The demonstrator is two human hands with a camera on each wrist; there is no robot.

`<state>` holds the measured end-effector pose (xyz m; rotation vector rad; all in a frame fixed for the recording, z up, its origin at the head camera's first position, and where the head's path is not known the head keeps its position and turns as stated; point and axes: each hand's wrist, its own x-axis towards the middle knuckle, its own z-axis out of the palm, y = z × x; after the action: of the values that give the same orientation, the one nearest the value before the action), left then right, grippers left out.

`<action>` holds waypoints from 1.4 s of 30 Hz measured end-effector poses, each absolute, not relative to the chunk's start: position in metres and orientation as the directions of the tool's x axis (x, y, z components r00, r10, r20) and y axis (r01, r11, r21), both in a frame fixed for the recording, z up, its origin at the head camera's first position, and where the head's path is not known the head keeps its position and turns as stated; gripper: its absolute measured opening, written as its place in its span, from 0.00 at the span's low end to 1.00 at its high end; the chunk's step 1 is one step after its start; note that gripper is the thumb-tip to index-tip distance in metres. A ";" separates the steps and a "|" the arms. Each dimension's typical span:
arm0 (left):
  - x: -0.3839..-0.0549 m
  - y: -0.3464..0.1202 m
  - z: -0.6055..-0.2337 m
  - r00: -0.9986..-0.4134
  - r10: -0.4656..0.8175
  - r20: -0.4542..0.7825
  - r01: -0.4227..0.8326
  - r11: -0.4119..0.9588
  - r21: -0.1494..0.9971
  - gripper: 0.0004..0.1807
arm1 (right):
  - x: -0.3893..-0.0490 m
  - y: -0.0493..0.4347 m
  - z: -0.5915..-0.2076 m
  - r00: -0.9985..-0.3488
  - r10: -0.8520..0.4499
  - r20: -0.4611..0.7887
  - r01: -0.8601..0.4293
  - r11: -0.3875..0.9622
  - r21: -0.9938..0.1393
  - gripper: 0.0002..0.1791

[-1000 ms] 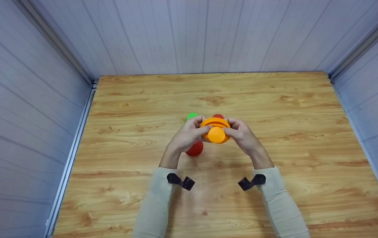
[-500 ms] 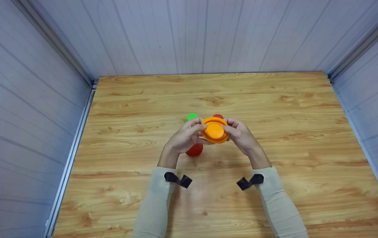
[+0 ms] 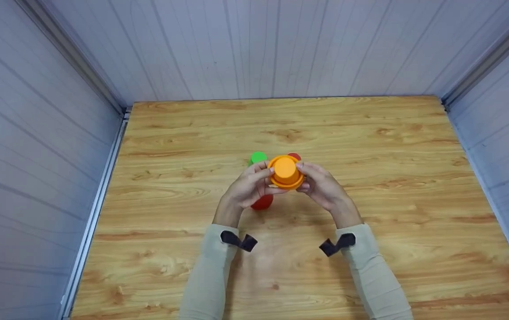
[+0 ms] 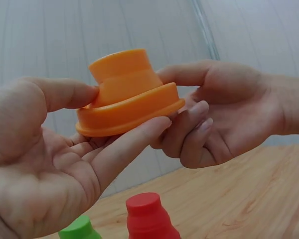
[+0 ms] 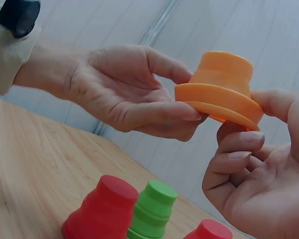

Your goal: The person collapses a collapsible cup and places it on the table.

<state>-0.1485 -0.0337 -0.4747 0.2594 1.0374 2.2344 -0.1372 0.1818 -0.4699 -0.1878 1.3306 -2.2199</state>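
An orange collapsible cup [image 3: 286,168], stepped and partly folded, is held bottom-up above the table, its narrow end on top and its wide rim below. My left hand [image 3: 246,186] grips it from the left, thumb against the narrow section and fingers under the rim. From the other side my right hand [image 3: 325,189] pinches the same cup [image 5: 217,89], thumb on the wall and curled fingers beneath. Under the hands stand a red cup [image 5: 107,209], a green cup [image 5: 153,206] and a second red cup [image 5: 213,230], all narrow end up.
The wood-grain table [image 3: 183,266] spreads around the hands. Pale panel walls [image 3: 254,49] enclose it at the back and on both sides. In the head view the hands partly cover the standing cups.
The orange cup has tilted so its narrow end points farther up and away, and its wall shows more. Both hands keep hold and have shifted slightly left.
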 end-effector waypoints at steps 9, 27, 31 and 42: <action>-0.150 -0.035 -0.474 -0.772 0.623 -0.125 -0.497 -0.469 0.730 0.10 | -0.140 0.185 -0.469 -0.827 -0.544 -0.141 0.371 -0.338 -0.865 0.11; -0.147 -0.013 -0.460 -0.875 0.439 -0.203 -0.331 -0.237 0.913 0.09 | -0.137 0.172 -0.460 -0.966 -0.219 -0.140 0.147 -0.016 -0.989 0.05; -0.145 -0.009 -0.455 -0.923 0.338 -0.182 -0.241 -0.141 0.960 0.07 | -0.136 0.168 -0.461 -0.985 -0.151 -0.089 0.081 0.059 -0.995 0.04; -0.142 -0.008 -0.455 -0.969 0.228 -0.090 -0.073 0.080 0.994 0.08 | -0.134 0.162 -0.464 -0.994 -0.109 0.008 -0.027 0.166 -0.986 0.08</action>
<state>-0.1424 -0.0082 -0.4555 0.1569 2.1327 1.9854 -0.1343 0.1616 -0.4637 -0.1370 2.3489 -1.9836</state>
